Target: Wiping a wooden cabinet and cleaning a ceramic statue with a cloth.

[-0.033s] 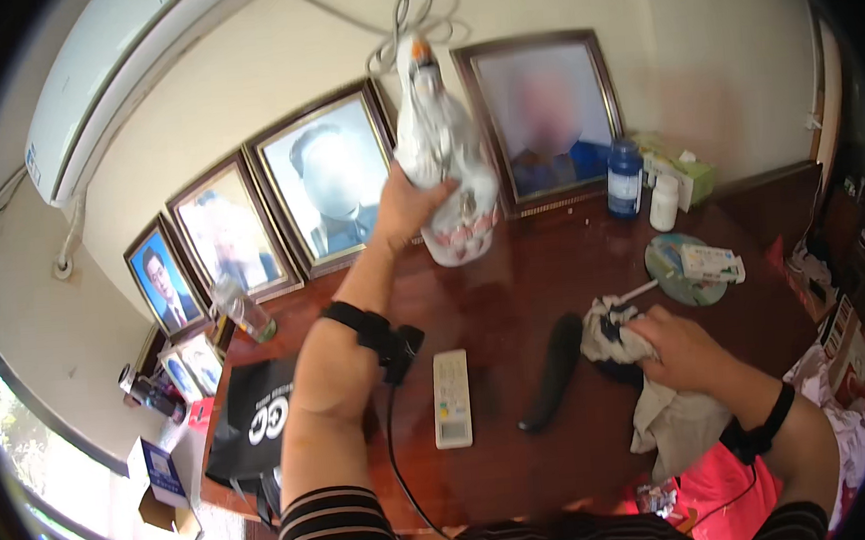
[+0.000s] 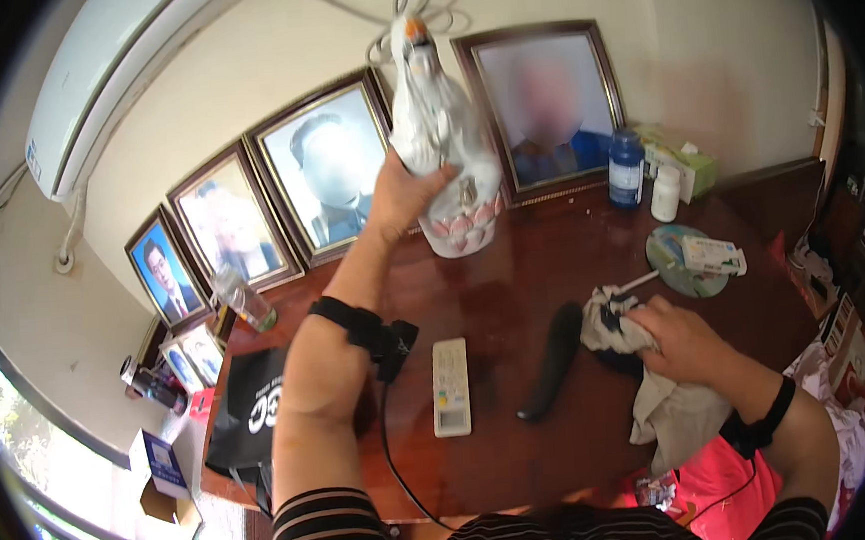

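Note:
A white porcelain statue of a robed figure [image 2: 457,118], with an orange mark on its headdress and pink petals round the base, is at the back of the table. My left hand [image 2: 405,194] is closed round its left side at mid-height, thumb across the front. I cannot tell whether its base rests on the wood. Lower right, my right hand [image 2: 683,338] is closed on a crumpled beige cloth [image 2: 676,419], partly hanging down near the table's front edge. Beside the cloth lie a long black curved object [image 2: 551,362] and the white handle of a round green hand fan [image 2: 691,262].
On the dark red table [image 2: 501,315] lies a white remote control [image 2: 451,387]. Framed portraits [image 2: 325,172] lean along the wall. Back right stand a blue bottle [image 2: 625,169], a white bottle [image 2: 665,195] and a tissue box [image 2: 691,167]. A black bag [image 2: 241,404] lies at left.
The statue has shifted very slightly upward in the view and shows more sharply, while the whole scene has moved a little. Both hands keep their holds.

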`<state>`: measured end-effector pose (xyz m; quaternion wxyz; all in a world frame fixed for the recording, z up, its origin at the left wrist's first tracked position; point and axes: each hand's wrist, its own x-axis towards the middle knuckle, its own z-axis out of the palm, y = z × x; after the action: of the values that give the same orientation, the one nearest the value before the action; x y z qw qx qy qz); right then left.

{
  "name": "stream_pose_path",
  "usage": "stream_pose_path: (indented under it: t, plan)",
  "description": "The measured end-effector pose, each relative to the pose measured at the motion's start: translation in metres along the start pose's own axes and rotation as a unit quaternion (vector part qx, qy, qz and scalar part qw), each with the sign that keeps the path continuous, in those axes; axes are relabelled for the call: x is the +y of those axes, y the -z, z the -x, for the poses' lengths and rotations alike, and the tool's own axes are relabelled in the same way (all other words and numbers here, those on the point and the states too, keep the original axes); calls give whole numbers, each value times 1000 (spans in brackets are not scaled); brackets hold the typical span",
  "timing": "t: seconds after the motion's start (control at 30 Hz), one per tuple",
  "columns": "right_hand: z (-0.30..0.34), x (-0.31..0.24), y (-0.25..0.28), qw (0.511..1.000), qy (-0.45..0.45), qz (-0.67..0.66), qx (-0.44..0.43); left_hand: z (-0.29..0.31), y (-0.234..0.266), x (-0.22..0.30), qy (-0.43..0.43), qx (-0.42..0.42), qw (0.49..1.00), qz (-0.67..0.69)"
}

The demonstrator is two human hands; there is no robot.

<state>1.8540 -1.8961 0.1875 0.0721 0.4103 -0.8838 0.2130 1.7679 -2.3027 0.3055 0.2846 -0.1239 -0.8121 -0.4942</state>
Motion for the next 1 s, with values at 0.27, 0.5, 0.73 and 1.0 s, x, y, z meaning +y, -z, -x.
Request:
stream_pose_path:
  t: [0.27,0.5,0.73,1.0]
  plan:
    - [1,-1,3,1000,-3,-6,-5,119,10,149,92,-79,985,121]
    - [40,1,42,981,-41,-154,113,202,-42,167,87,-63,980,166]
    - [99,-55,109,882,-25,-298,364,221,-99,173,100,-139,958,229]
    - [47,-118,145,860,4,-318,399,229,-160,180,60,-163,953,248]
